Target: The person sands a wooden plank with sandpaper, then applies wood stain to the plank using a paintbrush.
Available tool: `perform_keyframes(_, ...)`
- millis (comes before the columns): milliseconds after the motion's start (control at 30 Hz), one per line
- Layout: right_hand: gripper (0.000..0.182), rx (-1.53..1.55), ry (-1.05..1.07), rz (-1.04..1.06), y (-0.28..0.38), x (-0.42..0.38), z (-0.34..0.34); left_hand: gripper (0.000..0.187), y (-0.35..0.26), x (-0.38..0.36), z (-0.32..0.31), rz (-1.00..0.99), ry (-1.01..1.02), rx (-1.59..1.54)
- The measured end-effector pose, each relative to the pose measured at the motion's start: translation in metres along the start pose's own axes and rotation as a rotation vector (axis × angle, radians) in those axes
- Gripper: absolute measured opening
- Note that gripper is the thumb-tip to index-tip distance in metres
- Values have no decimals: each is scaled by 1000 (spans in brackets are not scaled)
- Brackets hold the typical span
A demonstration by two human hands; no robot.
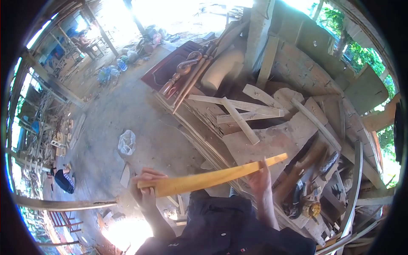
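1. Head view: a long yellow wooden strip (pixel 212 177) is held across the middle of the frame, tilted so that its far end rises toward the upper right. Its surface is seen as pale golden and smooth, with a slight curve along its length and a squared-off tip at the raised end.

2. The left hand (pixel 146 187) is wrapped around the lower, wider end of the strip, fingers closed over its top edge.

3. The right hand (pixel 260 178) is laid against the strip nearer its raised end; its fingers are seen behind and under the wood, and whether they are fully clamped cannot be told.

4. Below the strip, dark clothing (pixel 229 229) is seen between the two forearms.

5. Beyond the strip, a workbench (pixel 255 144) of rough boards is seen, strewn with pale offcut slats (pixel 240 114) lying crossed over one another.

6. Right of the strip's raised end, hand tools (pixel 306 191) are lying in a heap on the bench; their kinds cannot be told exactly.

7. Above the strip and well apart from it, carved turned pieces (pixel 185 70) are rested on a dark red panel (pixel 170 66).

8. Left of the strip, on the concrete floor, a white plastic bag (pixel 126 142) is seen; what is held in it cannot be told.
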State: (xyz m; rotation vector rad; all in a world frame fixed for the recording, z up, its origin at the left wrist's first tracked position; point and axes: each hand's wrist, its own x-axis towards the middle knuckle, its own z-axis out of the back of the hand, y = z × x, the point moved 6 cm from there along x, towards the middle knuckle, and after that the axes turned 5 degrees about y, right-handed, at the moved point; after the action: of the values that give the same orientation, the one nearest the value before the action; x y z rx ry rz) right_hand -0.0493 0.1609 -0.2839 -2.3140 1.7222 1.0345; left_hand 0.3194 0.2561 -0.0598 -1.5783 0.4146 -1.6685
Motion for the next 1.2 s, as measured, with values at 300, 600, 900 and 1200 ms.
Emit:
perform_keyframes(300, 41, -116, 376, 493, -68, 28, -192, 50, 204, 18, 149, 567, -353, -213)
perform_keyframes(600, 42, -63, 315, 434, -157, 145, -240, 68, 296, 49, 219, 853, -477, -780)
perform_keyframes(900, 36, 5, 155, 286, -209, 324, -258, 50, 473, 148, 262, 859, -387, -769)
perform_keyframes(1200, 12, 31, 76, 289, -215, 557, -318, 42, 691, 301, 265, 845, -382, -787)
